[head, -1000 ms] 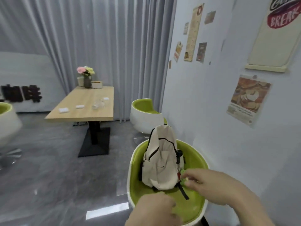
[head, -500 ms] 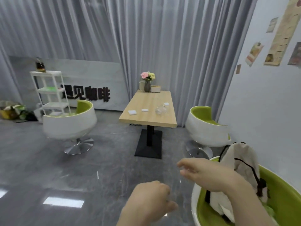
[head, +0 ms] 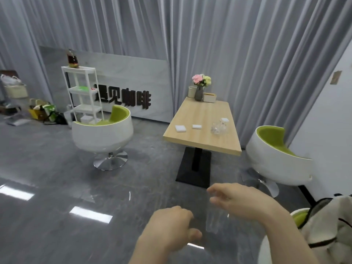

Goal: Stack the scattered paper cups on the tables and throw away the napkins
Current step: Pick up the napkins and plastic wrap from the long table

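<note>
Head view: left hand (head: 171, 227) loosely curled, right hand (head: 240, 201) half open with fingers spread; neither holds anything. Three white napkins (head: 180, 128) lie flat on the desk (head: 202, 143), well ahead. Judged light and limp; pinch an edge. Beside them, what may be crumpled clear cups (head: 219, 128): thin, easily crushed. Wall sign (head: 122, 99) reads 遇见咖啡.

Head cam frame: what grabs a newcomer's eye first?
Probably the wooden table at center right, with white napkins and a clear crumpled item on it and a vase of flowers at its far end. Green-lined white tub chairs flank it. Low in frame, the left hand and right hand hang over the grey floor, holding nothing.
</note>
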Available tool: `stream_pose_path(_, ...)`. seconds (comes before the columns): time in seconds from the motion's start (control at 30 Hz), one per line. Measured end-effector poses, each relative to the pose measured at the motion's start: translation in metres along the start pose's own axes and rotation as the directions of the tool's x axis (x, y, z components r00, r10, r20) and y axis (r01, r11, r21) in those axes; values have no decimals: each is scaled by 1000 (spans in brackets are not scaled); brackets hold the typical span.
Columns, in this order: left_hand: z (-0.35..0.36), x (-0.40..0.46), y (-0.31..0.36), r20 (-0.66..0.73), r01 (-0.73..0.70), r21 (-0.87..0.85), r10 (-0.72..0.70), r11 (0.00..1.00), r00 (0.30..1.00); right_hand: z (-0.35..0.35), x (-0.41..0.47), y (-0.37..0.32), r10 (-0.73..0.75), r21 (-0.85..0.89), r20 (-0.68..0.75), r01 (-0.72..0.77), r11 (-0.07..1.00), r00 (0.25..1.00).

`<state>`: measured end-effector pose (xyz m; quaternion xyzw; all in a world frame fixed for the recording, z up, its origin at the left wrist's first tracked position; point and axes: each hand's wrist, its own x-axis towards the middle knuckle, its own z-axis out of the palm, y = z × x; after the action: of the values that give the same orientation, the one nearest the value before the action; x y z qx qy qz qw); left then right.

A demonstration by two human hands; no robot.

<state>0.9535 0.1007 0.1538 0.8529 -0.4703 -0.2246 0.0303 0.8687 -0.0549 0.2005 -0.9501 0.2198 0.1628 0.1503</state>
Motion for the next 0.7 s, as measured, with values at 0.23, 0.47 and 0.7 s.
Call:
stream_pose_path(0.23, -60, 118, -41, -13, 18, -3, -18, 1000, 1000, -53, 123, 25, -15, -20, -26, 15, 1000, 1000)
stream_pose_path(0.47, -115, 233, -74, 15, 55, -27, -55, 998, 998, -101, 251, 60, -21, 0, -53, 21, 1000, 998)
stream_pose_path(0.7, -154, 352, -119, 52, 74, -47, -72, 996, 996, -127, 370, 97, 9, 0, -26, -9, 1000, 1000)
